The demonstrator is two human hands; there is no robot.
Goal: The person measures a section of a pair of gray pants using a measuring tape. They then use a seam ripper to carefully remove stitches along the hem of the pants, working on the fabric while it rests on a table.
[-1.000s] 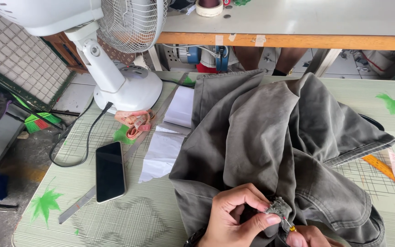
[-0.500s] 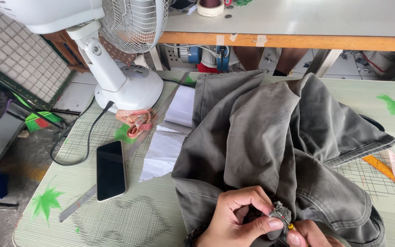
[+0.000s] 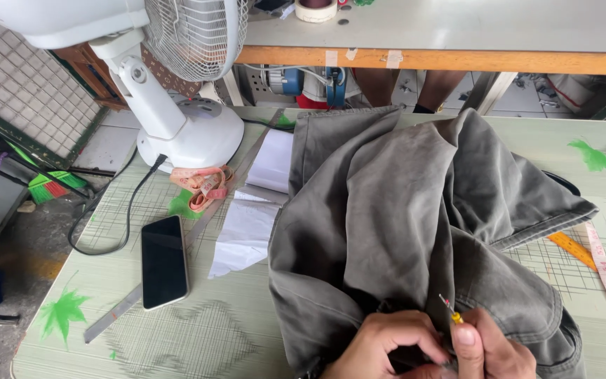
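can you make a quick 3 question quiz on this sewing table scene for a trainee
1. True or false: the smartphone lies screen up on the table, left of the grey-green garment.
2. What does the right hand pinch? A) a yellow-handled seam ripper B) scissors C) chalk
3. Fill in: the pink measuring tape lies coiled beside the base of the white ____.

Key
1. True.
2. A: the seam ripper points up from the fingers, while the left hand grips the cloth.
3. Fan.
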